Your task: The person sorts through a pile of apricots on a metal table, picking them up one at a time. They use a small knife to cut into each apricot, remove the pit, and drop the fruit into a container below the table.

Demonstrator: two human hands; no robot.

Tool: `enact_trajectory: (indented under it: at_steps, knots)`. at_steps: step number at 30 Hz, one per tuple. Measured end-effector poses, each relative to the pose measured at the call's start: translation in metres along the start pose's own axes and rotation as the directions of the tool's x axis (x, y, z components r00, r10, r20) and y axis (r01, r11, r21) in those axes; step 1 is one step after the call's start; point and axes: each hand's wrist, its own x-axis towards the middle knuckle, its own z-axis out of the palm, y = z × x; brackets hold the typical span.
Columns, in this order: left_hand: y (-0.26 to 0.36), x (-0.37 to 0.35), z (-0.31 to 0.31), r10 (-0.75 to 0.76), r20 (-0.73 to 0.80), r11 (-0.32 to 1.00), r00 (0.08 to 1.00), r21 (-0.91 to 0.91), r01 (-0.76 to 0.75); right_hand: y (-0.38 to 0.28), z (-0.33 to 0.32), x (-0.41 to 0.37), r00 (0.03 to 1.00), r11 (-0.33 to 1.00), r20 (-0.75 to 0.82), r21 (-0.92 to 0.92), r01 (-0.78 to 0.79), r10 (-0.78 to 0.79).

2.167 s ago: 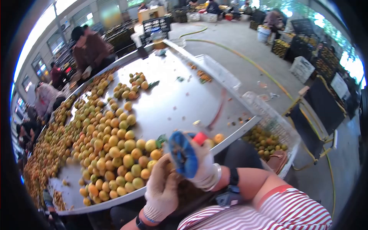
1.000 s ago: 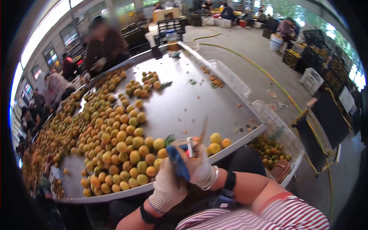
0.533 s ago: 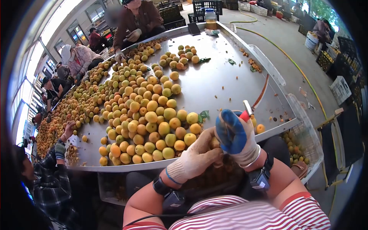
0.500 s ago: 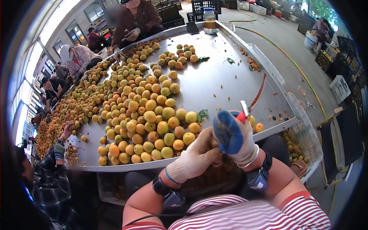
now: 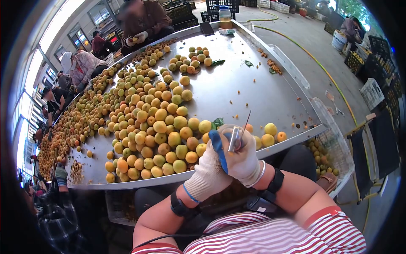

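Note:
My right hand (image 5: 247, 156), in a white knit glove with blue on the thumb side, is closed round a knife (image 5: 234, 140). Its metal collar shows, and a thin blade points up and away; the handle is hidden in the fist. Pressed against it, my left hand (image 5: 212, 174) wears a white glove with curled fingers. Whatever it holds, if anything, is hidden behind the right hand. Both hands are at the near edge of the metal table (image 5: 237, 80). Yellow-orange, apricot-like fruit (image 5: 173, 139) lie heaped to the left, and several loose fruit (image 5: 268, 140) lie just right of my hands.
A translucent crate (image 5: 338, 158) with fruit stands below the right table edge. A jar (image 5: 225, 16) and a dark phone-like object (image 5: 207, 28) sit at the far end. Co-workers (image 5: 84, 70) line the far left side; one in plaid (image 5: 59, 218) is at my left.
My right hand has turned and moved left against my left hand, and the blade now points up. Several fruit show right of my hands. The far co-worker's hands have lifted from the heap.

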Motion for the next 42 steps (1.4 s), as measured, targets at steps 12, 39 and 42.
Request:
enact_trajectory:
  at_steps: [12,39,42]
  knots:
    - [-0.014,-0.01,0.031,-0.28,0.029,0.756,0.959,-0.609,0.239,0.029,-0.03,0.027,0.928,0.813,-0.027,0.493,-0.31,0.371]
    - [-0.019,0.003,-0.027,-0.553,0.022,0.802,0.833,-0.254,0.54,0.019,-0.018,0.02,0.864,0.835,0.163,0.223,-0.503,0.476]
    - [-0.013,0.003,-0.035,-0.589,0.121,0.681,0.799,-0.46,0.571,0.017,-0.04,0.036,0.633,0.556,0.217,0.324,-0.765,0.743]
